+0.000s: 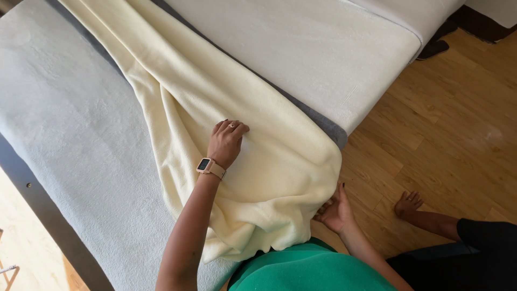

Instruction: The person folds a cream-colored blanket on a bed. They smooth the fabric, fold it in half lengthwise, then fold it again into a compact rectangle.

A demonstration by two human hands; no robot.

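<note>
Grey mattress point(70, 134), wood floor point(447, 129): cream blanket point(215, 102), mid-spreading. Left hand point(226, 141) flat, open, pressing it; right hand point(335, 209) grips its hanging edge.

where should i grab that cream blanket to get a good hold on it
Probably at the hanging lower edge of the soft cream fleece blanket, coming from below at the mattress corner. There the cloth drapes off the grey mattress in loose bunched folds that pinch easily. The right hand is already at that edge; the left hand presses flat on the stretched part, which offers nothing to grasp.
</note>
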